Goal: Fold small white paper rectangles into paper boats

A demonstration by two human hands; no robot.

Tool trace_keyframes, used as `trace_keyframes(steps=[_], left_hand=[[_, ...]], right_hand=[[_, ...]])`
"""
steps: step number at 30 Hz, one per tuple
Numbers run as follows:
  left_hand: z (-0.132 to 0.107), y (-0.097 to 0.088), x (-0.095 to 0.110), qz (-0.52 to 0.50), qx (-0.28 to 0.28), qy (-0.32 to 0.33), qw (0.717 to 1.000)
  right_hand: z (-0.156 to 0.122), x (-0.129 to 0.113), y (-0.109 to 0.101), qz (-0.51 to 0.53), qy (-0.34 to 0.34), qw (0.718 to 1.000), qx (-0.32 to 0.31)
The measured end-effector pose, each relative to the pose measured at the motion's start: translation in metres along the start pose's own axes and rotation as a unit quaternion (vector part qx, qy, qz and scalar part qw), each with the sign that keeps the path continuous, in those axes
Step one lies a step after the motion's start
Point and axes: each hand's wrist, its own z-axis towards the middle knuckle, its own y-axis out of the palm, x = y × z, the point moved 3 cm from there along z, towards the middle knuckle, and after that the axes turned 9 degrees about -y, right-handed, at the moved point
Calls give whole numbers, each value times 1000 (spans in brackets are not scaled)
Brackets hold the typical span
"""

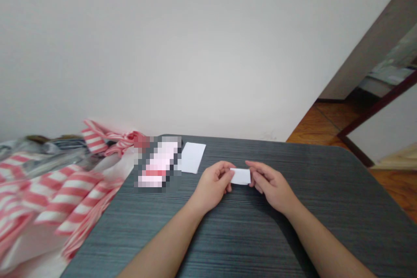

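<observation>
A small white piece of paper (240,176), which looks folded, is held just above the dark table between my two hands. My left hand (215,186) pinches its left end, with the thumb on top and the fingers curled behind. At the right end, my right hand (272,187) is closed on the edge between thumb and curled fingers, while its index finger points out above. Farther back to the left, a larger white sheet of paper (193,157) lies flat on the table.
The dark wood-grained table (260,239) stands against a pale wall (208,52). A blurred-out phone-like object (159,163) lies left of the sheet. Red-and-white striped cloth (65,195) is heaped beyond the table's left edge. Wooden floor (321,130) shows at the right.
</observation>
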Motion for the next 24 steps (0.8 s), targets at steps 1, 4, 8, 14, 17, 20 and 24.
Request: trace_keyframes(steps=[1,4,8,14,17,20,24], left_hand=[[0,0,1,-1,3,-2,1000],[-1,1,3,-6,3,-5,1000],[-1,2,3,-15,0,-7,1000],[0,2,2,-13,-7,-4,1000],[0,2,2,-11,-3,0,1000],[0,2,1,-2,-1,4,1000],[0,3,0,10,-1,11,1000]], right_hand=[[-1,3,0,3,20,1000,5],[-1,5,1,-20,46,998,-23],[2,-3,1,-63,49,995,-57],[3,-4,1,-80,53,994,-47],[2,-1,2,-69,60,995,-41],[1,2,2,-57,65,996,-36],[2,4,1,-58,61,996,-22]])
